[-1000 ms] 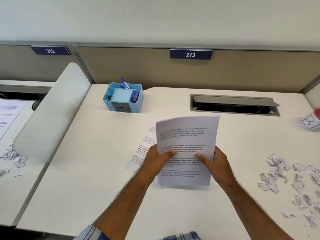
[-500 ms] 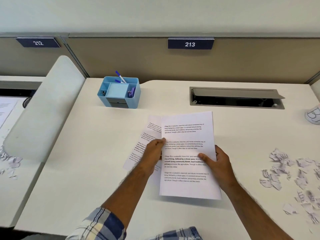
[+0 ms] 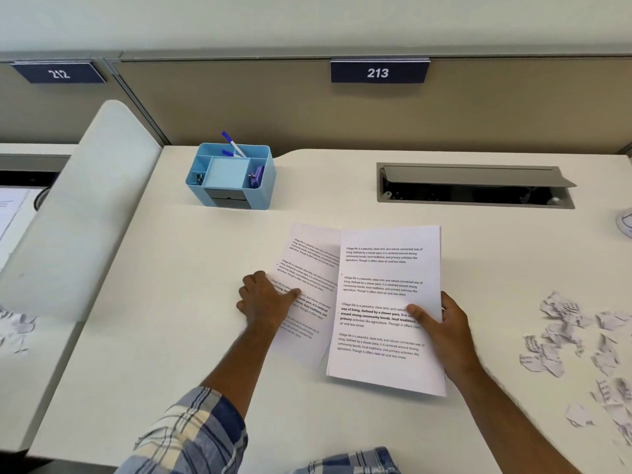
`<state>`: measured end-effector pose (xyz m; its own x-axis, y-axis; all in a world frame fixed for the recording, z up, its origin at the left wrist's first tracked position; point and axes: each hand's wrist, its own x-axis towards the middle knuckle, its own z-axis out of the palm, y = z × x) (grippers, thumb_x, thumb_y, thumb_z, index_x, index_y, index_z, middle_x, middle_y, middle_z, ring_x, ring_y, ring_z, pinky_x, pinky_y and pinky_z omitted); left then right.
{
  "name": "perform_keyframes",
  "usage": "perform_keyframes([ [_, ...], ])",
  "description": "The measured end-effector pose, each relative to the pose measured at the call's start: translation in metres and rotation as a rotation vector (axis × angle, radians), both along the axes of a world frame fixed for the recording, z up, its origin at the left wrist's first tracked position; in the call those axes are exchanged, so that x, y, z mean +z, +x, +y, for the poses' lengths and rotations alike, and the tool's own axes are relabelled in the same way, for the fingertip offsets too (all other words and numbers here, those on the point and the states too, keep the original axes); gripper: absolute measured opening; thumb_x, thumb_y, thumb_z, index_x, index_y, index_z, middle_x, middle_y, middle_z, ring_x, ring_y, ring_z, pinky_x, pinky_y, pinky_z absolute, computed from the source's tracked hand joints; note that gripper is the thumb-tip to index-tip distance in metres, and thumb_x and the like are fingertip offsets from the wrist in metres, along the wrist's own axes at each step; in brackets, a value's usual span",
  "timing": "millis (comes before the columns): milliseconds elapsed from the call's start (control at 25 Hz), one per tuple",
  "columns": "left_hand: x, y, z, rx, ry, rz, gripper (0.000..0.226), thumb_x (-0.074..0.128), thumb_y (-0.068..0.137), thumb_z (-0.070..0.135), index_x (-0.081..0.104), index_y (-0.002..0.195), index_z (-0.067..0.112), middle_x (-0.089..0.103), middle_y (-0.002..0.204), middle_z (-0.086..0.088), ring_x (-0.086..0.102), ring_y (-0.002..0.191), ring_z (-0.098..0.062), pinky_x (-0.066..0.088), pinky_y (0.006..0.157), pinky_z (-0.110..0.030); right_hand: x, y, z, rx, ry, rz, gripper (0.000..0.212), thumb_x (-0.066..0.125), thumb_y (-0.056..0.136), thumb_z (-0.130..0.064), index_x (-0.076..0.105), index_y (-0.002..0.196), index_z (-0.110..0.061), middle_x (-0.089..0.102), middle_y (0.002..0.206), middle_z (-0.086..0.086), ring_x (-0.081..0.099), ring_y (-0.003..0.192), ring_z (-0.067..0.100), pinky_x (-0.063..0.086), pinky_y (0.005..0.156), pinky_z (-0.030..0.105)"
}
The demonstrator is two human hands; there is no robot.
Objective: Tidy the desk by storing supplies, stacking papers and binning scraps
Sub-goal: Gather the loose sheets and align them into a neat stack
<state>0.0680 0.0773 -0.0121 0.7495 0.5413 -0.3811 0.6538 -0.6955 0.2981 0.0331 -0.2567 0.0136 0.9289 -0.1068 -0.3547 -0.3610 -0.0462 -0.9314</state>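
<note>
A stack of printed sheets lies flat on the white desk in front of me. My right hand grips the stack's right edge, thumb on top. A single printed sheet lies askew to the left, partly under the stack. My left hand is at that sheet's left edge, thumb pressed on top and fingers curled at the edge. Torn paper scraps are scattered at the right. A blue desk organiser with pens and clips stands at the back left.
A grey cable hatch is open at the back right. A white rounded divider separates the neighbouring desk, where more scraps and a sheet lie. A white cup shows at the right edge.
The stack was upright in both hands and now lies flat on the desk. My left hand has let go of it and moved left onto the askew sheet.
</note>
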Motion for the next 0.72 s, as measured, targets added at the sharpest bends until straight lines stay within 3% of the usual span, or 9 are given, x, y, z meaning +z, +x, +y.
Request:
perform_keyframes([
  [320,-0.006,0.008,0.005,-0.045,0.042,0.074,0.079,0.082,0.073,0.059,0.049,0.129,0.014,0.059,0.131,-0.009,0.054,0.124,-0.034,0.037,0.101,-0.05,-0.005,0.006,-0.004,-0.013,0.005,0.013,0.032,0.08,0.087,-0.017,0.068,0.117,-0.021,0.078,0.111,-0.002,0.075,0.1,0.023,0.059,0.092,0.053],
  [520,-0.005,0.016,0.019,-0.056,-0.054,0.118,0.061,0.083,0.075,0.051,0.055,0.119,0.018,0.068,0.121,-0.005,0.063,0.116,-0.033,0.036,0.101,-0.049,-0.006,0.003,-0.007,-0.023,0.014,0.01,0.032,0.08,0.087,-0.017,0.068,0.116,-0.02,0.078,0.111,-0.001,0.075,0.1,0.024,0.059,0.092,0.054],
  [720,-0.005,0.007,0.045,-0.053,-0.154,0.102,0.045,0.086,0.072,0.045,0.066,0.1,0.017,0.074,0.107,-0.006,0.07,0.097,-0.03,0.057,0.09,-0.046,-0.007,-0.003,-0.014,-0.033,0.012,0.008,0.032,0.08,0.087,-0.017,0.069,0.116,-0.019,0.078,0.111,-0.001,0.076,0.099,0.024,0.059,0.092,0.054],
])
